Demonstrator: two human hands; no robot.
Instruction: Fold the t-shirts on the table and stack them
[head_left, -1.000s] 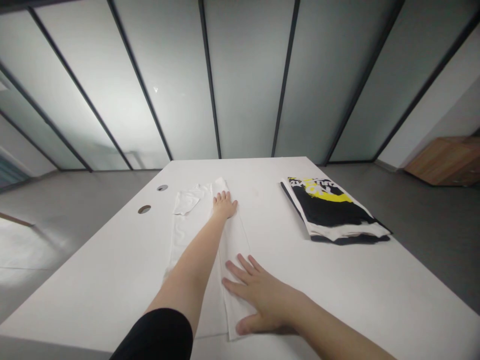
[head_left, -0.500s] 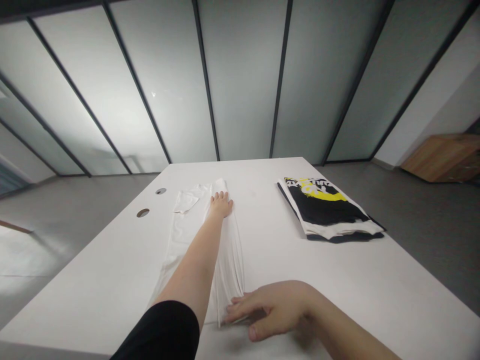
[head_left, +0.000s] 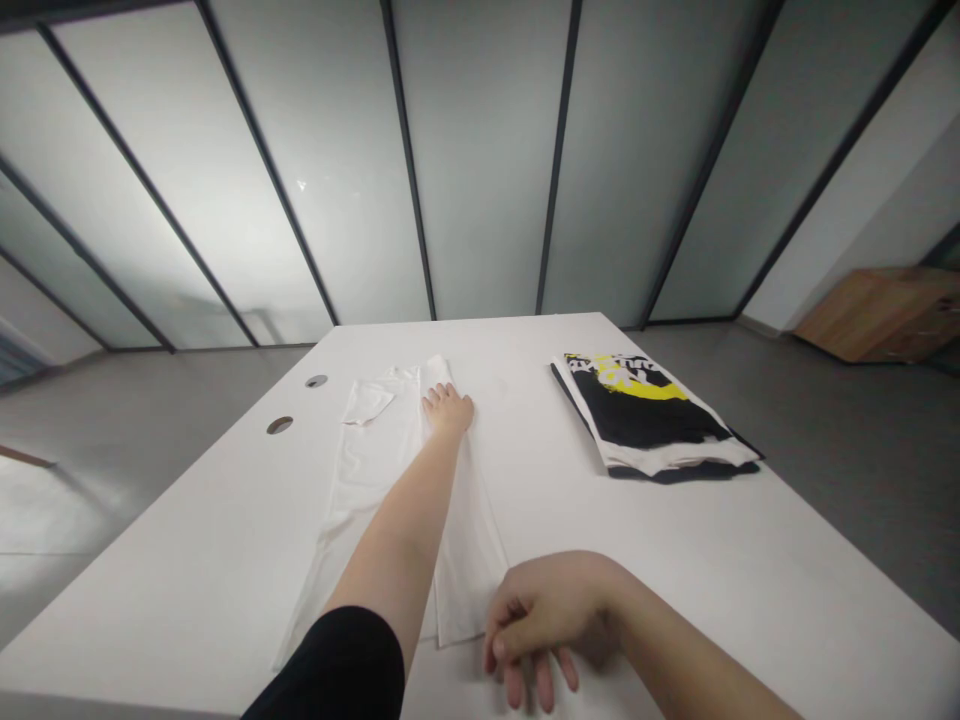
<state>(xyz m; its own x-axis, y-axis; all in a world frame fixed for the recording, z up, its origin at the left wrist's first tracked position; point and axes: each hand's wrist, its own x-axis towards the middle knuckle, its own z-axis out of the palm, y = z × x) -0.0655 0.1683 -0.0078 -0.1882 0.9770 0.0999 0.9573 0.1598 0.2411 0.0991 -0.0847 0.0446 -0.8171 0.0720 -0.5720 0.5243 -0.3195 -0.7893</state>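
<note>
A long white garment (head_left: 375, 470) lies folded into a narrow strip down the middle of the white table (head_left: 675, 560). My left arm reaches out over it. My left hand (head_left: 448, 410) lies flat, fingers out, on the strip's far end. Beside the strip's near right corner, my right hand (head_left: 534, 625) rests on the table. Its thumb and forefinger are pinched together at the cloth's edge, and the other fingers curl back toward me. A small pocket or tag flap (head_left: 366, 402) shows on the far left of the garment.
A folded stack of black, white and yellow shirts (head_left: 652, 415) sits on the table's far right. Two round cable holes (head_left: 279, 425) lie near the left edge. Frosted glass panels stand behind the table, and a wooden cabinet (head_left: 877, 312) is on the floor at right.
My right hand was flat on the garment's near part; it has slid back to the near edge and curled into a pinch. The near end of the strip shifted. My left hand stayed put.
</note>
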